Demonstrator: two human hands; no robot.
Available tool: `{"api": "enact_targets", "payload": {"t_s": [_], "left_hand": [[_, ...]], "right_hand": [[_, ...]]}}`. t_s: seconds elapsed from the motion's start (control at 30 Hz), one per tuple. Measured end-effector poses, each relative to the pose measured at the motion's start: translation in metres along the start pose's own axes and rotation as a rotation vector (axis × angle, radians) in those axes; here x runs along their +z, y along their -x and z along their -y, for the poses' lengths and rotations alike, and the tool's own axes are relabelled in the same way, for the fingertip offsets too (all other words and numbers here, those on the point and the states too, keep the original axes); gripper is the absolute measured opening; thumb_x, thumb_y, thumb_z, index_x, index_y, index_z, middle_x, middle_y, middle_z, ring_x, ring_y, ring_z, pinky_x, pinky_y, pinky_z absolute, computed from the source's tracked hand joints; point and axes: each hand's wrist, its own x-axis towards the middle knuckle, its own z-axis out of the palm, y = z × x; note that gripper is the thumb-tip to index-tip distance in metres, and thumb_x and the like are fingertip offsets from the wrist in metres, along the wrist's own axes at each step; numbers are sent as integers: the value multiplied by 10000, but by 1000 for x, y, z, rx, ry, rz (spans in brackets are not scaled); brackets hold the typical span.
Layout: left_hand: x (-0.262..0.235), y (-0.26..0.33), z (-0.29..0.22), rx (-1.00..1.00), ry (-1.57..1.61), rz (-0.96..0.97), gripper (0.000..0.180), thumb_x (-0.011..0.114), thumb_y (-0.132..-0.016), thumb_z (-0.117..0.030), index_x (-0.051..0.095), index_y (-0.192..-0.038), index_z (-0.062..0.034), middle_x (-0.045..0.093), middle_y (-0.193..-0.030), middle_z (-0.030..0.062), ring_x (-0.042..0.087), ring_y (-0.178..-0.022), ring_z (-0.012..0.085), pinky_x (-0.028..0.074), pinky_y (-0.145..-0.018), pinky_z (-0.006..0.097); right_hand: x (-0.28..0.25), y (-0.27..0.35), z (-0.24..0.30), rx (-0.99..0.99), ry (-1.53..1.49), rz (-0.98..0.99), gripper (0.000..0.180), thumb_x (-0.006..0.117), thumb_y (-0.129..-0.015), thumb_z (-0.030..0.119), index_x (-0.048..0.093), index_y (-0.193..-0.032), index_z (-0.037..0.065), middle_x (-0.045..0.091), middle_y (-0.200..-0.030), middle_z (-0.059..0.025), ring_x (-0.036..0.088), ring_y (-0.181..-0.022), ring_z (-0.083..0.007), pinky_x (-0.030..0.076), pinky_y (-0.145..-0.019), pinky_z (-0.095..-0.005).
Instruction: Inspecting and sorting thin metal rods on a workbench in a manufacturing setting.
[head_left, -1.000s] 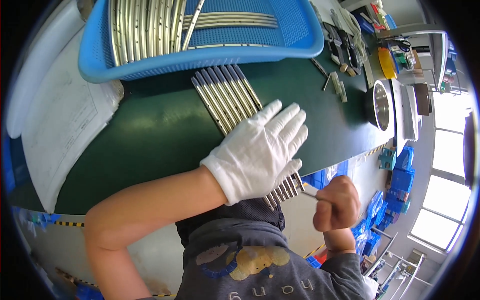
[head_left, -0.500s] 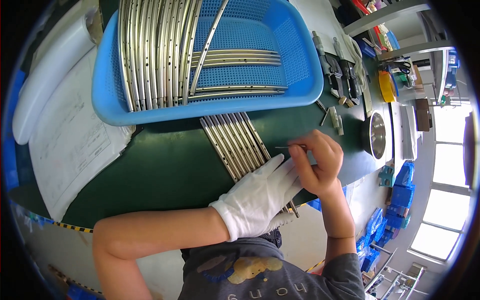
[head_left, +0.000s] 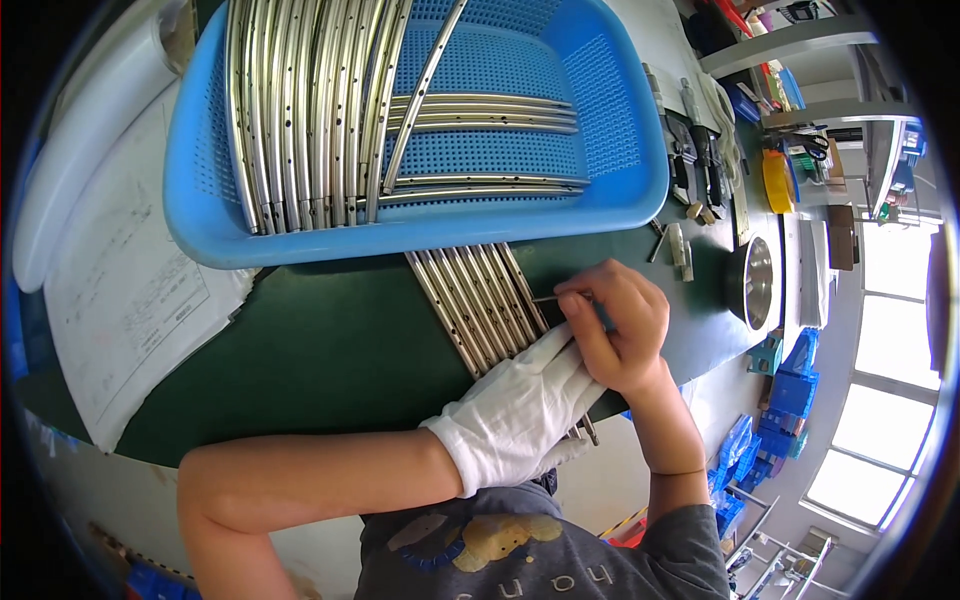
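A row of several straight metal tubes (head_left: 470,310) with small holes lies side by side on the green table. My left hand (head_left: 512,408), in a white glove, rests flat across their near part with fingers stretched out. Glove and wrist hide much of the tubes, though a few ends show past the thumb. Bare and closed, my right hand (head_left: 625,325) pinches a thin metal pin (head_left: 546,299) between thumb and forefinger. The pin's tip points left, at the rightmost tube; whether it enters a hole I cannot tell.
Behind the row stands a blue plastic basket (head_left: 420,246) holding many curved metal tubes (head_left: 320,120). Drawing sheets (head_left: 130,330) and a white roll (head_left: 95,130) lie left. Calipers (head_left: 705,160), a steel bowl (head_left: 757,283) and yellow tape (head_left: 777,180) are on the right.
My right hand has moved slightly left, bringing the pin from beside the row up to the rightmost tube. The gloved hand stays on the tubes. The whole view has shifted a little.
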Motion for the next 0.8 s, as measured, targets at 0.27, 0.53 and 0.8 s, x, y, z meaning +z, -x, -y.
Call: {"api": "enact_targets", "payload": {"t_s": [0.27, 0.53, 0.8], "left_hand": [[-5, -1, 0, -51, 96, 100, 565, 595, -794, -385, 524, -1185, 17, 493, -1189, 203, 387, -1201, 371, 253, -1081, 417], [-5, -5, 1, 120, -224, -61, 492, 577, -801, -414, 580, -1124, -42, 524, -1114, 182, 483, -1059, 337, 360, -969, 431], [-7, -4, 0, -27, 94, 69, 558, 632, -762, -381, 539, -1137, 21, 519, -1170, 199, 418, -1162, 368, 283, -1053, 403]], "right_hand": [[-1, -9, 6, -189, 151, 50, 97, 662, -662, 26, 579, -712, 36, 532, -605, -65, 480, -454, -231, 372, -432, -325], [6, 4, -4, 62, -82, -111, 84, 658, -656, 24, 594, -709, 37, 545, -602, -64, 487, -457, -229, 386, -446, -312], [-2, -8, 6, -210, 155, 6, 112, 680, -648, 60, 588, -710, 50, 549, -613, -52, 494, -458, -213, 373, -436, -312]]}}
